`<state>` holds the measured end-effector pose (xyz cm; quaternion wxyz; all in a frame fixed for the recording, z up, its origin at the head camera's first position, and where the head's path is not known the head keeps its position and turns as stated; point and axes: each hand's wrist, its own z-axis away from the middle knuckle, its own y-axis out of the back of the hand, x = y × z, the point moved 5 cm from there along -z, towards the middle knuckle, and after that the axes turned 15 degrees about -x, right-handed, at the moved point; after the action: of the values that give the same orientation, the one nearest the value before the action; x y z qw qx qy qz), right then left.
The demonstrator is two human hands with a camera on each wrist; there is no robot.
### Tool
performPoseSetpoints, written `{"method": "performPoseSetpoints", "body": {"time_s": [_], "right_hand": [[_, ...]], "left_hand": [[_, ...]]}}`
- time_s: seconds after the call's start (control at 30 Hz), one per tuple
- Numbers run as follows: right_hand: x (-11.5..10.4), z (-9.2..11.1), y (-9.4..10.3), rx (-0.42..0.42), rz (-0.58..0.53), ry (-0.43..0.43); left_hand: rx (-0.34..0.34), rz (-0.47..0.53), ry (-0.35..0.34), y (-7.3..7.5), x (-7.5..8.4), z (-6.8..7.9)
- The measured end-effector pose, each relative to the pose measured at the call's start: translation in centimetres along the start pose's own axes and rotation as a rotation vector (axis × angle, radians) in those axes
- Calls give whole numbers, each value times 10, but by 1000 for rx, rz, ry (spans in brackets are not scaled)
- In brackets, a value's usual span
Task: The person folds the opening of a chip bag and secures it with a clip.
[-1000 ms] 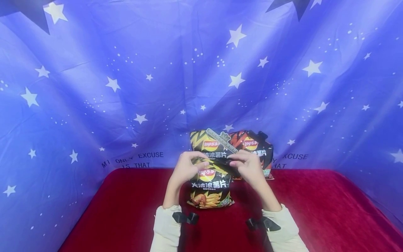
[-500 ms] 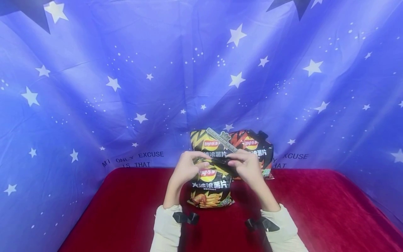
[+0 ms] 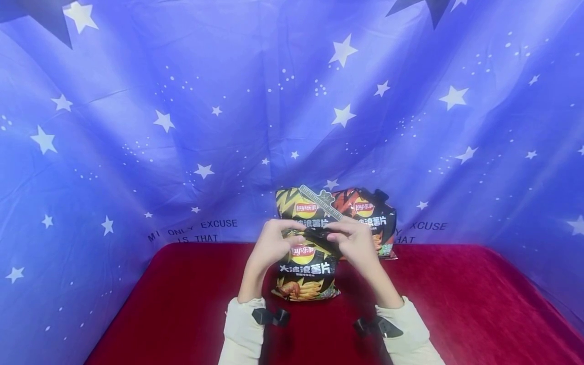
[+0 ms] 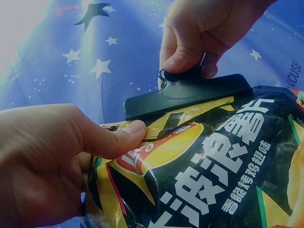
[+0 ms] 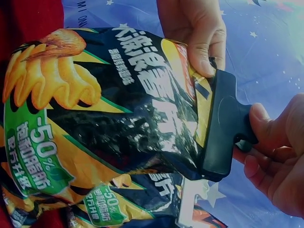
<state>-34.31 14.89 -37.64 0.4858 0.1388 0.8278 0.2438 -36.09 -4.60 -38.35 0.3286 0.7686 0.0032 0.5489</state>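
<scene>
A black and yellow bag of potato chips (image 3: pixel 306 276) stands upright in the head view, its top between my two hands. My left hand (image 3: pixel 269 248) pinches the bag's top left corner, thumb on the front, as the left wrist view shows. My right hand (image 3: pixel 360 246) holds the handle of a wide black bag clip (image 5: pixel 221 123) between thumb and fingers. The clip's long jaw lies along the folded top edge of the bag. In the left wrist view the left thumb is just below the clip's near end. How far the clip closes over the fold is hidden.
Behind stand another yellow chip bag (image 3: pixel 292 197) with a pale ruler-shaped clip (image 3: pixel 321 203) across its top, and a red chip bag (image 3: pixel 363 209) with a black clip (image 3: pixel 380 196) at its top. A red cloth (image 3: pixel 456 304) covers the table; a starry blue curtain (image 3: pixel 255 121) hangs behind.
My right hand has shifted slightly left, bringing the black clip along the bag's top toward my left hand. The bag has moved very slightly right; the bags behind are unmoved.
</scene>
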Motion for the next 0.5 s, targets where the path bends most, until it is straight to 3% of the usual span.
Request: {"method": "performPoseSetpoints", "body": {"time_s": [0.27, 0.5], "right_hand": [[-1, 0, -2, 4, 2, 20], [0, 0, -5, -2, -1, 35]], "left_hand": [[6, -71, -1, 1, 5, 1], [-2, -70, 5, 1, 4, 2]]}}
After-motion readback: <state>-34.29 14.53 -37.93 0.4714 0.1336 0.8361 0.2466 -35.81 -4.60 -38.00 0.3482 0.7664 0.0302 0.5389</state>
